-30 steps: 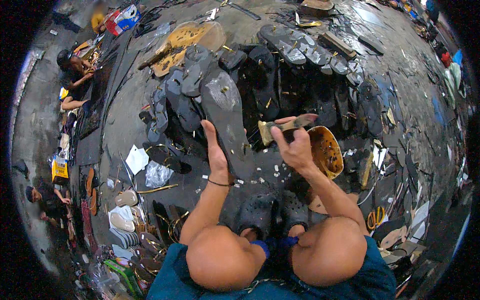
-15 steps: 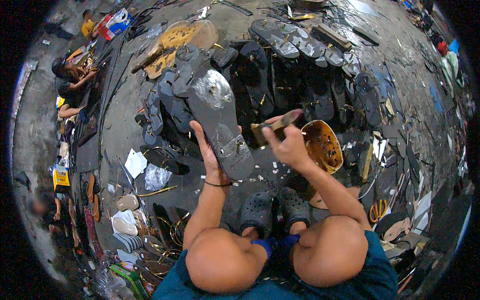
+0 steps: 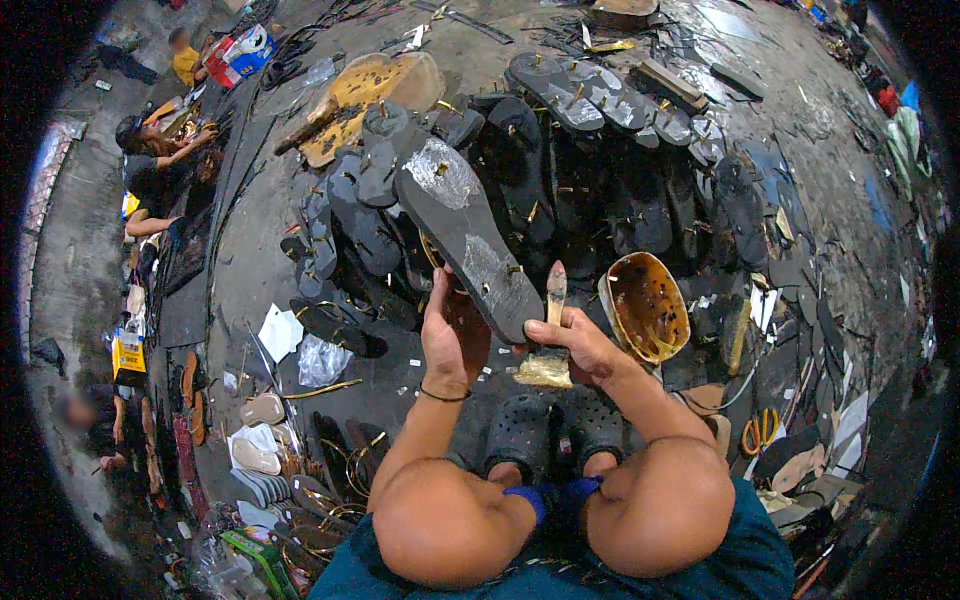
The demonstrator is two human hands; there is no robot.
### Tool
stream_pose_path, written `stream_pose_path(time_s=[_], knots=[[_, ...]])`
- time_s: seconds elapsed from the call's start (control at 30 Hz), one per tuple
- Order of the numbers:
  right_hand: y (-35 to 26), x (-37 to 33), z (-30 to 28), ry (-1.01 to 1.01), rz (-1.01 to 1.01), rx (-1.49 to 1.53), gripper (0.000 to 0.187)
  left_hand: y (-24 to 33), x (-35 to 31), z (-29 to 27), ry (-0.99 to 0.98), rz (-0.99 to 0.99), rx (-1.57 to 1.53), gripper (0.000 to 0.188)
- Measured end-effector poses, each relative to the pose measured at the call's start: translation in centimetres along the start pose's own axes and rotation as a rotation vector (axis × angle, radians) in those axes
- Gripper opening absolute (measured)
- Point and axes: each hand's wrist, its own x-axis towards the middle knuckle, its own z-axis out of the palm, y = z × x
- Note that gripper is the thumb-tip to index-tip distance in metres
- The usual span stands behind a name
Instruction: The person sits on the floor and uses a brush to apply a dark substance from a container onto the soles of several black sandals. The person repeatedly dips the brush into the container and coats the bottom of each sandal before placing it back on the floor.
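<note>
A dark grey sandal sole slants in front of me, with shiny wet patches at its far end and middle and small strap ends poking through. My left hand cups its left edge from below, thumb up along the side; its other fingers are hidden behind the sole. With my right hand I hold a flat brush, handle pointing away and yellowish, glue-soaked bristles toward me. The right thumb and fingertips also meet the sole's near end. Right of this stands a cut-open tub of amber glue.
Rows of grey sandals lie beyond my hands. A glue-stained yellowish container sits at the far left. Orange-handled scissors, a clear plastic bag and scraps lie around. Other people sit at the left.
My right hand has come nearer and left to the sole's near end, the brush turning bristles toward me. The sole has shifted right, and my left hand sits more beneath it.
</note>
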Motion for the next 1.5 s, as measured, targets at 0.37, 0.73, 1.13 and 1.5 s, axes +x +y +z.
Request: stream_pose_path(time_s=[0.37,0.73,1.13,1.5], knots=[[0.1,-0.1,1.1,-0.069,0.047,-0.038,0.028,-0.2,0.0,1.1,0.043,0.041,0.211,0.047],[-1.2,-1.1,1.1,0.038,0.018,0.139,0.027,-0.7,-0.1,-0.1,0.001,0.039,0.121,0.045],[-0.7,-1.1,1.4,0.007,0.023,0.100,0.028,-1.0,-0.5,-1.6,-0.105,0.044,0.077,0.031],[0.3,0.2,0.8,-0.076,-0.001,-0.387,0.031,0.0,0.1,0.8,-0.069,-0.003,-0.134,0.073]])
